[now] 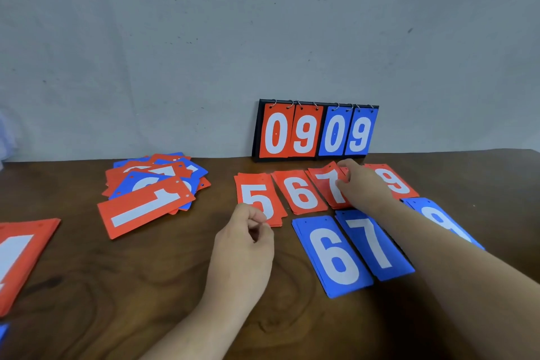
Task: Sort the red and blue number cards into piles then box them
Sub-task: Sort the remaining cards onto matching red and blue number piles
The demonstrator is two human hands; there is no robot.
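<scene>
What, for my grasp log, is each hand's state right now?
Left hand: fingers curled, no card seen in it.
Right hand: pinches the red 7 card.

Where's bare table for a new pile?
Bare table lies front-left, between the red 4 pile and the left hand, and a strip between the mixed heap and red 5. Right is crowded: the right hand holds red 7 among close piles.

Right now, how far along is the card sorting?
Done: red 5 pile, red 6 pile, red 9 pile, blue 6 pile and blue 7 pile laid out. In hand: right hand grips the red 7 pile. Left: the mixed heap is unsorted; no box in view.
</scene>
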